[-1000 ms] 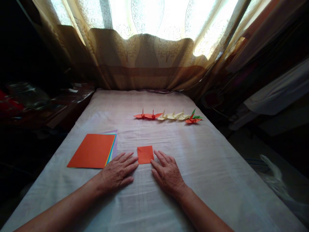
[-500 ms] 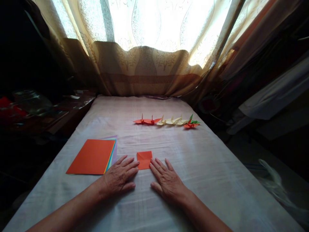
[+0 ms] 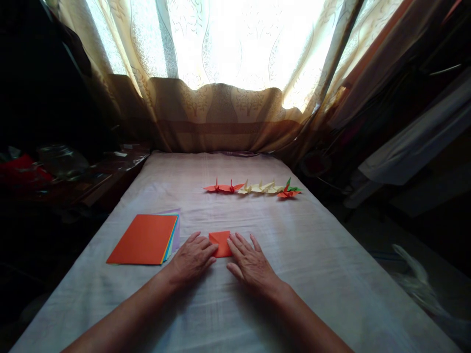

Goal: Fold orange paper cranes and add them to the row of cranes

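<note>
A small folded orange paper (image 3: 220, 241) lies flat on the white cloth between my two hands. My left hand (image 3: 192, 258) rests palm down with fingers stretched out, its fingertips touching the paper's left edge. My right hand (image 3: 249, 264) lies flat too, its fingers reaching over the paper's right edge. Neither hand grips anything.
A stack of coloured paper sheets (image 3: 145, 239), orange on top, lies left of my hands. A row of folded paper cranes (image 3: 253, 188) in orange, cream and green stands farther back. The cloth-covered table (image 3: 324, 264) ends at curtains; dark clutter lies on both sides.
Both hands have slid inward, from beside the small orange paper to touching its edges. The view has tilted slightly.
</note>
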### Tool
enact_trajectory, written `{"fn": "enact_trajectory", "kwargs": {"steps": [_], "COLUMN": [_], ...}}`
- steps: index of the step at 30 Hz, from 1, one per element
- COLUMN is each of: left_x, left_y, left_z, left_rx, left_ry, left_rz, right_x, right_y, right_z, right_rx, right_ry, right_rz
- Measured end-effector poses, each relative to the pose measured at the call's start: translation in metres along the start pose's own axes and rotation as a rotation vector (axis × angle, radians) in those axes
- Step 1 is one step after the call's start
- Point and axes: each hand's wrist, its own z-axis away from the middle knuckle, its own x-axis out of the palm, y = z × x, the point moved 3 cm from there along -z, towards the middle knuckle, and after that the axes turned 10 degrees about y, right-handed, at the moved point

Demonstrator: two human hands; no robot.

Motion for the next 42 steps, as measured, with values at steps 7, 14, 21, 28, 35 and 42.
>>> {"fn": "enact_trajectory", "kwargs": {"steps": [7, 14, 21, 28, 35, 42], "left_x": [0.017, 0.018, 0.042, 0.047, 0.034, 0.027], "left_y": [-0.003, -0.008, -0.017, -0.016, -0.012, -0.014], "left_z": [-0.008, -0.002, 0.006, -0.001, -0.002, -0.003], "left_rx": [-0.207, -0.262, -0.270, -0.376, -0.439, -0.473], "left_ry": [0.077, 0.059, 0.133, 0.228, 0.263, 0.294], "left_rz": [0.094, 0.104, 0.066, 0.078, 0.201, 0.292], "right_x": [0.022, 0.018, 0.032, 0.039, 0.037, 0.037], "right_y": [-0.003, 0.016, 0.033, 0.032, 0.032, 0.038], "right_z": [-0.024, -0.011, -0.030, -0.038, -0.031, -0.029], "right_rx": [0.006, 0.079, 0.216, 0.191, 0.193, 0.166], "right_ry": [-0.054, -0.050, 0.114, 0.217, 0.388, 0.397], "right_rz": [-0.028, 0.009, 0.012, 0.000, -0.083, -0.147]}}
